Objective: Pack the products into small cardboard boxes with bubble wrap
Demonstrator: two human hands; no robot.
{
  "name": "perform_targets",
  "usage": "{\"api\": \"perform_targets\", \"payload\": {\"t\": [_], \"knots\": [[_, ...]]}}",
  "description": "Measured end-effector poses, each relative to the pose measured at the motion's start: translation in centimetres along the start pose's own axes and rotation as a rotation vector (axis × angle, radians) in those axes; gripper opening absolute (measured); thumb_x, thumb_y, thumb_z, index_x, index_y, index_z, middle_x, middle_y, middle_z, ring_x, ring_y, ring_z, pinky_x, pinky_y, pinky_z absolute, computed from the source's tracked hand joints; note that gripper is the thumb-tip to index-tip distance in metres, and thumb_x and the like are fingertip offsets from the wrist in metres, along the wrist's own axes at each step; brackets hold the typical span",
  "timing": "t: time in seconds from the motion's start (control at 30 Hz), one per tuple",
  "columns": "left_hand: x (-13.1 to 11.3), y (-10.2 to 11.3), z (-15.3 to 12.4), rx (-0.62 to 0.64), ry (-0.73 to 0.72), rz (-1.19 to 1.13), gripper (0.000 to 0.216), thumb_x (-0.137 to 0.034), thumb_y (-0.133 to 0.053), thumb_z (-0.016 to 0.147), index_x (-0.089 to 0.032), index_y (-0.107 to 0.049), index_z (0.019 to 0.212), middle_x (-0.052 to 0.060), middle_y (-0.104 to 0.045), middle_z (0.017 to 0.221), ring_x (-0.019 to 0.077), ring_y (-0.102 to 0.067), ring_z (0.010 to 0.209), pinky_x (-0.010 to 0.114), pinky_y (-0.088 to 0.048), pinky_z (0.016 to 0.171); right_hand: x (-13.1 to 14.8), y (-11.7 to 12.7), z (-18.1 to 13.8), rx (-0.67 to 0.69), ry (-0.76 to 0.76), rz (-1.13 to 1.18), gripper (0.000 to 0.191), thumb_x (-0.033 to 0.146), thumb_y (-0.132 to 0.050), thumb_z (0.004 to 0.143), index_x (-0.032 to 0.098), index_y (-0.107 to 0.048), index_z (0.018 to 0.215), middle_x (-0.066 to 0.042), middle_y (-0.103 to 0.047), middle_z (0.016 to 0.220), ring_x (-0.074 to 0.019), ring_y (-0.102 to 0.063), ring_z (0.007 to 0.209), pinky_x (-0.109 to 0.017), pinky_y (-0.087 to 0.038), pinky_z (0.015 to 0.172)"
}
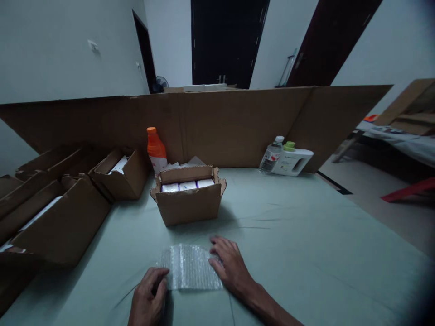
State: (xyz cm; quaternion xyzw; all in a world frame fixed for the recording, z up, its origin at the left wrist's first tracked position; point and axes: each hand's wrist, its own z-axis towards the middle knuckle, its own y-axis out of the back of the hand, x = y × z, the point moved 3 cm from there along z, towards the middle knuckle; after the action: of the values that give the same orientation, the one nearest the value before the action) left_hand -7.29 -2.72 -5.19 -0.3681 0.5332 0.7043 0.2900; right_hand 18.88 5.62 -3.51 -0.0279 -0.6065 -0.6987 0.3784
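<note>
A flat, clear sheet of bubble wrap (190, 267) lies on the cloth-covered table in front of me. At its left edge rests my left hand (149, 292), fingers bent and thumb apart from them. My right hand (229, 262) lies over the sheet's right edge with its fingers stretched out. Neither hand grips the sheet as far as I can see. Just beyond the wrap stands an open cardboard box (190, 208) holding a row of white packs with purple edges (188, 185).
Several open cardboard boxes (78, 217) fill the left side. Behind the middle box stands an orange bottle (156, 149). A clear plastic bottle (271, 156) and a white jug with a green cap (292, 160) stand before the cardboard partition (234, 127) at the back.
</note>
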Motion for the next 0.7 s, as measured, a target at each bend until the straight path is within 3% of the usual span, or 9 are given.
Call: {"api": "perform_targets", "payload": {"t": [0.1,0.17,0.23,0.3,0.37,0.47,0.53,0.63,0.7], "knots": [[0.5,0.1,-0.1,0.021,-0.015,-0.03,0.028,-0.042,-0.06,0.082,-0.022,-0.079,0.089,0.008,-0.076,0.088,0.0248,-0.074,0.084,0.034,-0.061,0.075,0.5,0.8,-0.1,0.029,-0.048,0.142,0.014,0.017,-0.052,0.091,0.022,-0.064,0.094,-0.005,-0.072,0.095,-0.0222,-0.067,0.092,-0.038,-0.051,0.085],[0.5,0.4,0.0,0.042,-0.035,-0.049,0.027,-0.041,-0.06,0.082,-0.023,-0.079,0.086,0.007,-0.076,0.082,0.0232,-0.074,0.078,0.031,-0.061,0.07,0.5,1.8,0.2,0.126,-0.07,0.257,0.019,0.017,-0.05,0.091,0.021,-0.065,0.102,-0.003,-0.072,0.085,-0.0202,-0.067,0.079,-0.034,-0.052,0.076],[-0.4,1.2,0.6,0.043,-0.082,-0.044,0.025,-0.04,-0.059,0.084,-0.023,-0.078,0.083,0.005,-0.075,0.077,0.0215,-0.073,0.073,0.029,-0.061,0.065,0.8,3.5,1.0,0.279,-0.04,0.404,0.025,0.017,-0.053,0.089,0.02,-0.066,0.11,-0.001,-0.072,0.079,-0.0178,-0.067,0.071,-0.029,-0.052,0.068],[-2.2,2.6,1.7,-0.012,-0.156,-0.018,0.023,-0.038,-0.058,0.085,-0.025,-0.078,0.083,0.004,-0.075,0.078,0.0205,-0.073,0.073,0.027,-0.06,0.063,1.7,6.5,2.6,0.337,0.021,0.503,0.025,0.019,-0.057,0.088,0.021,-0.068,0.11,0.0,-0.073,0.079,-0.016,-0.066,0.069,-0.027,-0.052,0.065],[-5.1,4.5,3.4,-0.117,-0.241,0.018,0.02,-0.035,-0.06,0.085,-0.026,-0.077,0.086,0.004,-0.076,0.085,0.0203,-0.074,0.079,0.026,-0.06,0.063,2.9,10.7,5.0,0.2,0.081,0.516,0.019,0.023,-0.06,0.09,0.023,-0.071,0.105,-0.001,-0.074,0.088,-0.016,-0.068,0.077,-0.028,-0.054,0.07],[-10.2,7.4,6.9,-0.277,-0.355,0.069,0.019,-0.033,-0.06,0.085,-0.025,-0.076,0.093,0.004,-0.074,0.095,0.0191,-0.071,0.085,0.02,-0.053,0.049,4.7,16.8,9.6,-0.152,0.194,0.465,0.015,0.028,-0.063,0.091,0.023,-0.073,0.101,-0.002,-0.075,0.095,-0.0174,-0.069,0.087,-0.031,-0.056,0.079],[-13.3,8.6,9.7,-0.334,-0.408,0.116,0.024,-0.033,-0.059,0.086,-0.024,-0.074,0.102,0.004,-0.072,0.102,0.0187,-0.069,0.09,0.018,-0.047,0.045,5.3,19.4,12.9,-0.345,0.291,0.362,0.015,0.026,-0.062,0.092,0.023,-0.074,0.1,-0.002,-0.075,0.095,-0.0173,-0.068,0.086,-0.031,-0.055,0.078],[-16.2,9.1,14.4,-0.378,-0.494,0.197,0.03,-0.033,-0.055,0.085,-0.019,-0.073,0.103,0.006,-0.071,0.101,0.0187,-0.067,0.091,0.025,-0.054,0.069,4.8,20.3,18.0,-0.432,0.392,0.151,0.02,0.019,-0.056,0.092,0.021,-0.074,0.098,-0.001,-0.075,0.096,-0.0166,-0.066,0.085,-0.03,-0.053,0.078],[-16.8,8.6,17.6,-0.288,-0.462,0.246,0.035,-0.035,-0.051,0.083,-0.016,-0.073,0.103,0.007,-0.072,0.101,0.0191,-0.067,0.088,0.029,-0.053,0.077,3.8,19.6,21.1,-0.372,0.377,0.003,0.021,0.015,-0.056,0.09,0.02,-0.075,0.098,-0.001,-0.075,0.096,-0.0167,-0.066,0.086,-0.029,-0.05,0.078]]}}
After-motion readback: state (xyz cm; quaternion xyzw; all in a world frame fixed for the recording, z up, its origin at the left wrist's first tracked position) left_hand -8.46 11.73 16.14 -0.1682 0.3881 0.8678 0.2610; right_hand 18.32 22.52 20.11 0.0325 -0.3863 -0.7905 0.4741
